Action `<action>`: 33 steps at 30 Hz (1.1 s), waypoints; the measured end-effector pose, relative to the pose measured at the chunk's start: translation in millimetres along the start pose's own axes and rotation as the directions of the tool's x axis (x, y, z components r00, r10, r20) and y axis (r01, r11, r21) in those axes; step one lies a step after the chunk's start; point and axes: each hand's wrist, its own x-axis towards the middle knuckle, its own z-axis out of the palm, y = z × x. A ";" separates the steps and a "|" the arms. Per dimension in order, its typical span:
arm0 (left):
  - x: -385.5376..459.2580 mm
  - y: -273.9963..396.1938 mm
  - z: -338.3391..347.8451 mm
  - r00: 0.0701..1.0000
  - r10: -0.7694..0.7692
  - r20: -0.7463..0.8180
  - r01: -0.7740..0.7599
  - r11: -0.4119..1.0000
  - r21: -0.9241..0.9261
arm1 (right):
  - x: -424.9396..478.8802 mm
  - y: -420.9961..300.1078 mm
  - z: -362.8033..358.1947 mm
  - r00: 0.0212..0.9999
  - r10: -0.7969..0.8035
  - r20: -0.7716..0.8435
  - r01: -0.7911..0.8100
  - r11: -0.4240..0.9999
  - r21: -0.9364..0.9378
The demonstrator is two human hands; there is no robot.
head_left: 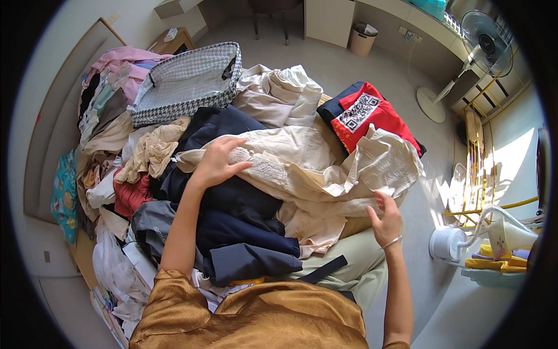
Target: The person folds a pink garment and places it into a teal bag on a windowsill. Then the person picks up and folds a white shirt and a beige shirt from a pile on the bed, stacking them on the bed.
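Observation:
A cream garment with lace and embroidered panels (305,174) lies stretched across the pile in front of me. My left hand (220,161) rests at its left end, thumb and fingers apart, over a lace panel. Near the garment's right lower edge is my right hand (386,220), fingers apart and a bracelet on the wrist; whether it touches the cloth I cannot tell. Dark navy clothes (235,192) lie under and below the garment. A pale pink cloth (316,227) shows beneath its lower edge. Behind it, a red cloth with a printed code (383,115) lies on dark folded fabric.
A houndstooth fabric storage box (187,107) stands open at the back left, beside white and beige clothes (279,94). Mixed clothes (148,152) heap up at left. On the right are a standing fan (486,46), a gold-coloured metal rack (479,161) and a white hose appliance (449,244).

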 end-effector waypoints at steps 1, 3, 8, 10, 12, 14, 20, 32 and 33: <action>2.0 2.6 12.5 1.000 0.003 0.031 -0.003 1.000 -0.003 | 13.4 -6.8 11.5 0.979 -0.203 0.001 0.201 0.970 -0.133; 0.7 4.6 26.6 0.995 -0.025 0.092 0.019 0.998 0.066 | 31.4 -32.6 34.2 0.935 -0.350 0.055 0.353 0.912 -0.208; -11.7 21.2 29.6 0.993 0.118 0.027 -0.118 0.993 0.026 | 45.6 41.6 94.7 0.849 -0.317 0.424 0.518 0.659 -0.545; -29.4 33.4 15.3 0.992 0.125 0.013 -0.124 0.992 -0.028 | 35.0 19.8 81.6 0.849 -0.466 0.250 0.529 0.743 -0.411; -57.8 41.8 0.2 0.999 0.048 -0.016 -0.048 0.997 -0.053 | 15.2 -28.8 53.3 0.820 -0.552 0.151 0.572 0.778 -0.258; -73.4 41.8 1.3 0.999 -0.038 -0.006 0.037 0.998 -0.051 | -14.7 -43.5 27.6 0.813 -0.520 0.262 0.570 0.802 -0.178; -82.1 51.8 6.0 0.993 -0.009 0.116 0.008 1.000 0.011 | -75.1 -0.2 19.9 0.769 -0.237 0.593 0.321 0.946 -0.038; -93.8 77.6 3.3 0.970 0.176 0.167 -0.178 0.984 0.003 | 11.4 -75.4 61.0 0.752 -0.517 0.410 0.520 0.847 0.113; -95.8 80.2 2.5 0.964 0.199 0.178 -0.197 0.980 -0.031 | 14.0 -86.1 70.0 0.710 -0.562 0.424 0.546 0.820 0.172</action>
